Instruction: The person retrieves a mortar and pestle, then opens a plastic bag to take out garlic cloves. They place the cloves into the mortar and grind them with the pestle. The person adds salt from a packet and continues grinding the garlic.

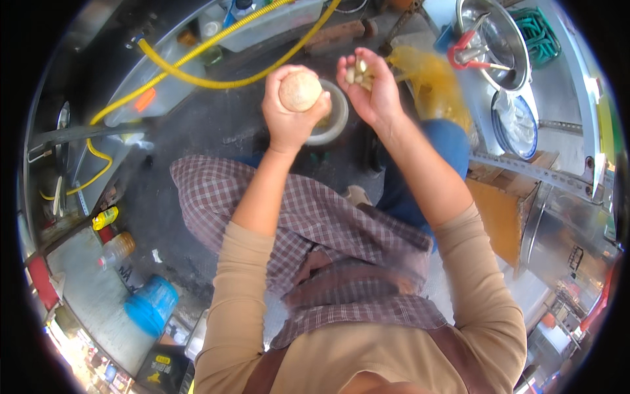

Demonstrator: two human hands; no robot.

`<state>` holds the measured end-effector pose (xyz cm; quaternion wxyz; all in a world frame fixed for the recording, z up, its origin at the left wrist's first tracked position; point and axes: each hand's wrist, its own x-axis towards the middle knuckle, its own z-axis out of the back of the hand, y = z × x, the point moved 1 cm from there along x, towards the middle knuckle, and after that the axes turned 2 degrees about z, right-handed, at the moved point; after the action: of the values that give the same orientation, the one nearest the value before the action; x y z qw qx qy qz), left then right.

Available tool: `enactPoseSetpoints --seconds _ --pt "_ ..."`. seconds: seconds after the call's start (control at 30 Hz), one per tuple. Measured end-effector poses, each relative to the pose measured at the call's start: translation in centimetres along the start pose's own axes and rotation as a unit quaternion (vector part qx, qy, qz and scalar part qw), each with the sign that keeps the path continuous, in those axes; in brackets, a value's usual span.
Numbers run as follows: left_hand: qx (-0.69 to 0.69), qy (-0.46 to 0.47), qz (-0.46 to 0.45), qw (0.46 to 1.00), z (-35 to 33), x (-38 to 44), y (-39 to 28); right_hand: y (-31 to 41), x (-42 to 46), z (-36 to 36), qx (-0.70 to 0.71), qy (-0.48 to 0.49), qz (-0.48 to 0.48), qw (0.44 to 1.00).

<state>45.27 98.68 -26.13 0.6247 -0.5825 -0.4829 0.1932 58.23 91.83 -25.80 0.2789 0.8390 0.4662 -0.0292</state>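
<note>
My left hand (283,123) is wrapped around a thick pestle (300,91), its pale round end facing up at me. Partly under that hand stands a grey mortar (338,118) on the dark floor; a little yellowish stuff shows inside, but the hand hides much of it. To the right of the mortar, my right hand (381,96) is cupped, palm up, around several peeled garlic cloves (358,75). The pestle's lower end is out of sight. A checked apron (315,212) covers my lap below both arms.
A yellow hose (216,83) loops across the upper left. On the right, a metal bowl (521,54) holds a red-handled tool (460,54), near a green basket (536,34) and plates (529,143). A yellow plastic bag (433,83) lies nearby. A blue bucket (152,305) is lower left.
</note>
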Motion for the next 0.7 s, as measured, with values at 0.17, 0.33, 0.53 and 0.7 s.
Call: enactPoseSetpoints --seconds 0.17,0.33,0.53,0.7 --pt "0.204 0.041 0.006 0.978 0.3 -1.2 2.7 0.0 0.1 0.9 -0.017 -0.019 -0.012 1.000" --pt "0.043 0.018 -0.009 0.999 0.2 -0.4 0.4 0.4 -0.8 -0.2 -0.013 0.009 -0.006 1.000" --pt "0.137 0.033 0.006 0.990 0.4 -1.7 3.5 -0.3 -0.3 0.7 -0.016 -0.029 -0.032 0.999" --pt "0.034 0.062 0.030 0.997 1.4 -1.3 -0.2 -0.5 -1.1 0.7 -0.023 0.047 -0.052 0.997"
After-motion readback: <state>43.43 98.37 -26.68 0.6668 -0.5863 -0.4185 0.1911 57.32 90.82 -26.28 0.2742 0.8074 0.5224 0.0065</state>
